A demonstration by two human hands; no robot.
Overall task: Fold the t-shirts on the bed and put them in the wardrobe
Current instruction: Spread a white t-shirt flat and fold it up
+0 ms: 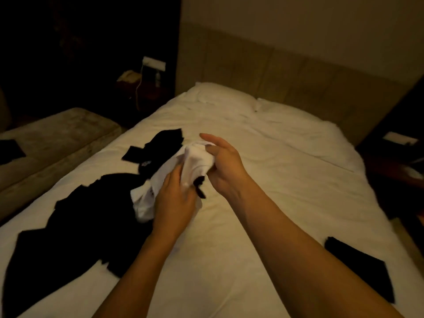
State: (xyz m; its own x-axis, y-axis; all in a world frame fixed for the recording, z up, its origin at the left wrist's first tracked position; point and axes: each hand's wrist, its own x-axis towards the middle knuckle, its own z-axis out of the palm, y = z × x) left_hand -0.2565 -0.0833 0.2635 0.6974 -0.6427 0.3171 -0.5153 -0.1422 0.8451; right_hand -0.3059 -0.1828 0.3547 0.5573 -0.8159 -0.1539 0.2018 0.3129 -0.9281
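A crumpled white t-shirt [195,160] is bunched above the middle of the white bed [286,180]. My left hand [175,197] grips its lower part from the near side. My right hand [226,167] pinches its upper right part, with the forefinger stretched out. A black t-shirt [158,145] lies rumpled just behind the white one. A larger heap of black clothing [75,226] spreads over the bed's left near part. A folded black garment [358,265] lies flat near the bed's right edge.
Two white pillows [229,97] lie at the headboard [286,72]. A second bed or couch [57,143] stands on the left, carrying a flat black item [10,150]. A dark nightstand [142,86] holding a phone is behind it. Another dark stand [399,154] is at right.
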